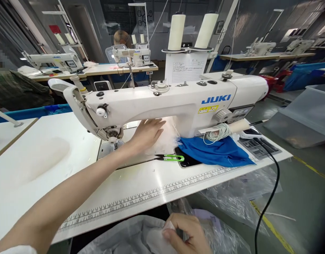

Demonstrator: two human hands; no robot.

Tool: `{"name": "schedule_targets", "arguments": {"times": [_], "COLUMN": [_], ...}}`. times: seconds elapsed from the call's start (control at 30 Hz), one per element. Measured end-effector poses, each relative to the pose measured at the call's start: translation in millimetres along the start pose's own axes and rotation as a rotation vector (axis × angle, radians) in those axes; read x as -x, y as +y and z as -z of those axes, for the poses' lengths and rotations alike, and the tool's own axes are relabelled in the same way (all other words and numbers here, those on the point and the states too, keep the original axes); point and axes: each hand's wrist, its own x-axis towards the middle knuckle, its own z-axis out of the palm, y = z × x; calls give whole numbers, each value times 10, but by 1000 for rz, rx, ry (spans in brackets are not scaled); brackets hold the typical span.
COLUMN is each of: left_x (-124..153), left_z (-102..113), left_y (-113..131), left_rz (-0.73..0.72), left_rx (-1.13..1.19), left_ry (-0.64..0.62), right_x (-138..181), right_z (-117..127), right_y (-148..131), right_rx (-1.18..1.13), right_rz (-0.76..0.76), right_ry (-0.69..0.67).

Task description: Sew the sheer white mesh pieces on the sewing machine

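My left hand (pixel 148 135) reaches under the arm of the white sewing machine (pixel 157 102). Its fingers are stretched out beside or on a wispy, sheer white material (pixel 167 137); the exact contact is hard to see. Below the table edge, my right hand (pixel 187 233) pinches a pale, greyish-white cloth (pixel 141 234) between thumb and fingers. Green thread snips (pixel 170 157) lie just right of my left forearm, their tip pointing left. The needle area (pixel 114 139) stands left of my left hand, partly behind my forearm.
A blue cloth (pixel 217 150) partly covers a dark phone (pixel 187 160). Coiled pale cord (pixel 217 133) lies by the machine's base. A printed ruler (pixel 141 197) runs along the table's front edge. A black cable (pixel 275 187) hangs at right, near plastic bins (pixel 307 109). A person sits far left.
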Motion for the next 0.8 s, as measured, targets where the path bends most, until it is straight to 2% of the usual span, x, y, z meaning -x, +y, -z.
{"name": "schedule_targets", "arguments": {"times": [0.07, 0.13, 0.2, 0.27, 0.37, 0.47, 0.53, 0.6, 0.63, 0.7, 0.8], "left_x": [442, 923, 1334, 1599, 1732, 1744, 1771, 1814, 1832, 1850, 1814], "left_z": [112, 228, 331, 413, 507, 601, 662, 708, 722, 733, 705], "left_y": [124, 268, 402, 487, 441, 183, -19, -176, -228, -288, -343], "left_rz": [-32, -43, 36, 175, 397, 509, 577, 658, 688, 685, 557], "left_rx": [45, 284, 523, 645, 791, 959, 1100, 1238, 1271, 1238, 1095], "left_ry": [9, 27, -37, -159, -241, -243, -307, -376, -369, -278, -171], "right_x": [-98, -224, -377, -555, -840, -1099, -1244, -1366, -1420, -1514, -1621], "right_z": [14, 16, -18, -93, -236, -337, -373, -406, -428, -484, -581], "right_y": [-152, -322, -496, -656, -838, -943, -981, -1003, -1009, -1015, -1011], "right_rx": [41, 118, 126, 115, 71, -20, -38, -16, 10, 77, 129], "right_rz": [73, 108, 64, 35, 34, -57, -110, -144, -150, -126, -51], "right_ry": [44, 73, 118, 91, -10, -173, -275, -323, -325, -314, -308]}}
